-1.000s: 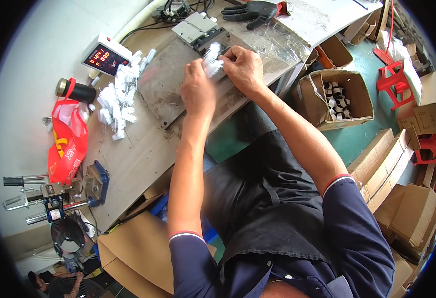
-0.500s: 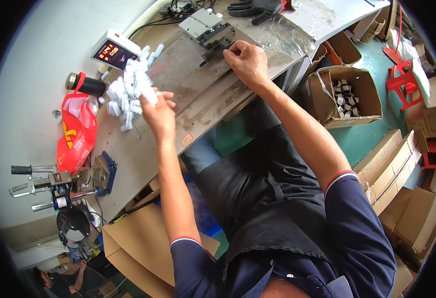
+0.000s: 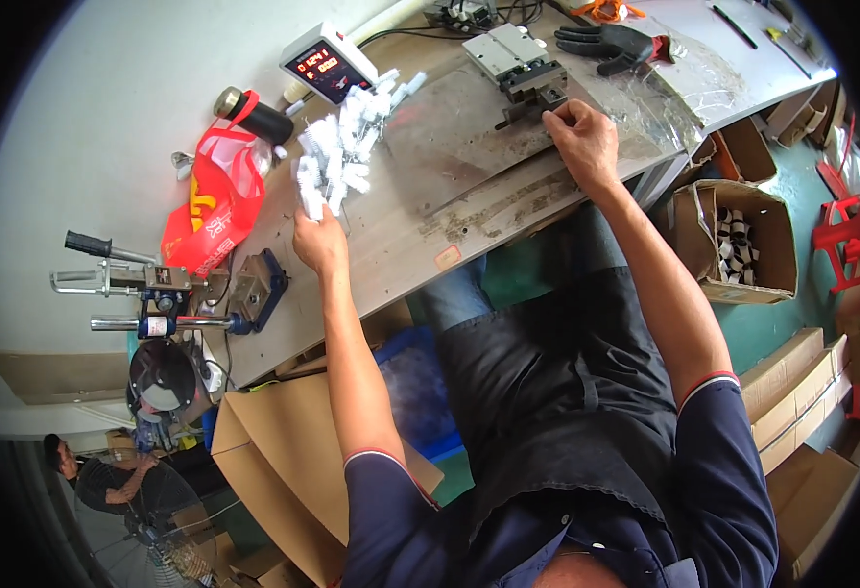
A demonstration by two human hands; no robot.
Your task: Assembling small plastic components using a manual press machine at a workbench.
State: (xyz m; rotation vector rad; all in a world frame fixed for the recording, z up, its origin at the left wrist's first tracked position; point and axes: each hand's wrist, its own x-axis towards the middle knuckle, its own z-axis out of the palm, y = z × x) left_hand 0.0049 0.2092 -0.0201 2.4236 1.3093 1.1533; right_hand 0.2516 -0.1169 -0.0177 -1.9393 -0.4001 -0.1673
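Observation:
My left hand (image 3: 321,243) is at the near end of a heap of white ribbed plastic pieces (image 3: 337,147) on the table. Its thumb and fingers close on one white plastic piece (image 3: 312,203) there; part of the fingers is hidden. My right hand (image 3: 588,147) is closed in a pinch beside the near end of a metal fixture (image 3: 545,90). Whatever lies between those fingertips is too small or hidden to see. The fixture has a pale block and darker jaws, and rests on a clear sheet covering the table (image 3: 430,157).
Behind the heap stand a red-digit display box (image 3: 329,64) and a black bottle (image 3: 259,118). A red bag (image 3: 216,211) and a lever press (image 3: 170,294) are at left, a black glove (image 3: 611,44) beyond the fixture. Cardboard boxes (image 3: 734,240) and a fan (image 3: 146,510) stand around.
The view has shifted, so the table appears farther right. My left hand has moved from the heap's right side to its near end, fingers drawn together. My right hand stays at the fixture.

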